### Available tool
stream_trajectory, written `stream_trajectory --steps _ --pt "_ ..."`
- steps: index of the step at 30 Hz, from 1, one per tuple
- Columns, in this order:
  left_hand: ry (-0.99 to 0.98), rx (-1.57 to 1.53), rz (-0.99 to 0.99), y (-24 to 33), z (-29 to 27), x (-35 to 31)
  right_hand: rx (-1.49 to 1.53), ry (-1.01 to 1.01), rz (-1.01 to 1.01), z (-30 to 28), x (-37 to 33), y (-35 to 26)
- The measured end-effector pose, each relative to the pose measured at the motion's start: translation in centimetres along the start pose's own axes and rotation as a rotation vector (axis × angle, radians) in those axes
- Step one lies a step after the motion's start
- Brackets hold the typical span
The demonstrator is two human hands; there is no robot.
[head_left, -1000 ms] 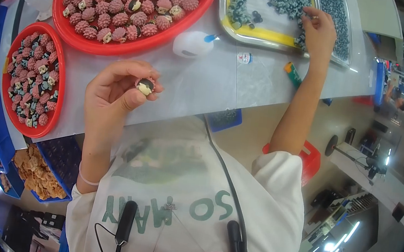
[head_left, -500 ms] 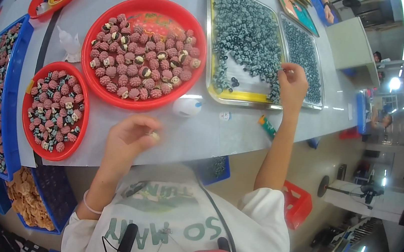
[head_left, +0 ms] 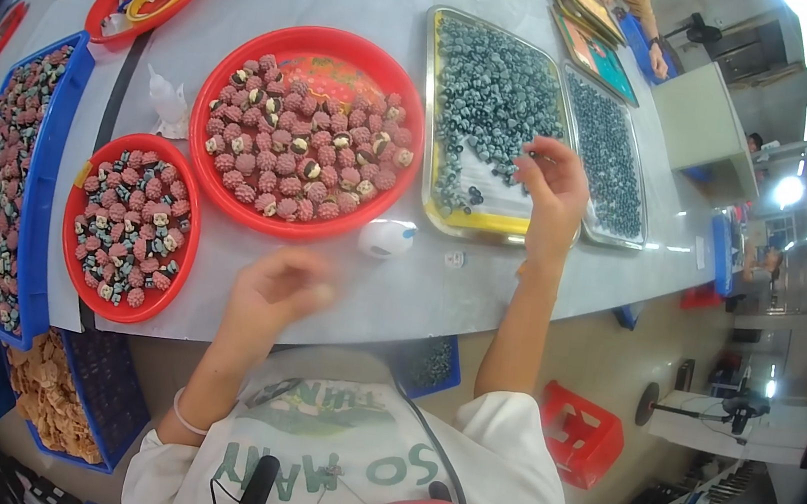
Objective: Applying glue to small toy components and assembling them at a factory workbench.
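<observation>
My left hand [head_left: 280,292] hovers over the table's near edge, fingers curled and blurred; whatever is in them cannot be made out. Above the near part of a metal tray [head_left: 447,225] my right hand [head_left: 557,192] has its thumb and forefinger drawn together, with a small dark-green piece [head_left: 517,173] at their tips. Many similar glossy pieces [head_left: 505,83] cover most of that tray, around a pale bare patch. Left of it, a large red round tray [head_left: 202,189] holds bumpy pink berry-shaped pieces [head_left: 308,129], some showing cream and dark faces.
A smaller red tray [head_left: 188,271] and a long blue crate [head_left: 39,248] hold mixed pink and green pieces. A second metal tray [head_left: 626,243] adjoins the first. Nearby are a white squeeze bottle [head_left: 168,102] and a white rounded object [head_left: 386,239]. Another person's arm [head_left: 644,20] shows far right.
My right hand has moved left and slightly down, from the tray's right edge toward its bare patch. My left hand has shifted slightly right and down. The whole view has shifted a little.
</observation>
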State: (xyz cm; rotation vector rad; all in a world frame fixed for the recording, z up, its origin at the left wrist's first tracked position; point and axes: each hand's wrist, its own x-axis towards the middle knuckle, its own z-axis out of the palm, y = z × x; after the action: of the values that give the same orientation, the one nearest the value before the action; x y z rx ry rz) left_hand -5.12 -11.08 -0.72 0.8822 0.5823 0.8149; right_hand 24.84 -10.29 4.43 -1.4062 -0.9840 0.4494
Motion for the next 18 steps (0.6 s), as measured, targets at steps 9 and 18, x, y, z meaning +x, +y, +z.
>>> stream_trajectory --steps 9,18 --pt "0.012 0.005 -0.024 0.4 0.6 -0.1 -0.181 -0.041 -0.194 -0.7 -0.7 1.7" --pt "0.022 0.012 0.000 0.5 0.8 0.0 -0.134 -0.038 -0.166 -0.6 -0.8 1.8"
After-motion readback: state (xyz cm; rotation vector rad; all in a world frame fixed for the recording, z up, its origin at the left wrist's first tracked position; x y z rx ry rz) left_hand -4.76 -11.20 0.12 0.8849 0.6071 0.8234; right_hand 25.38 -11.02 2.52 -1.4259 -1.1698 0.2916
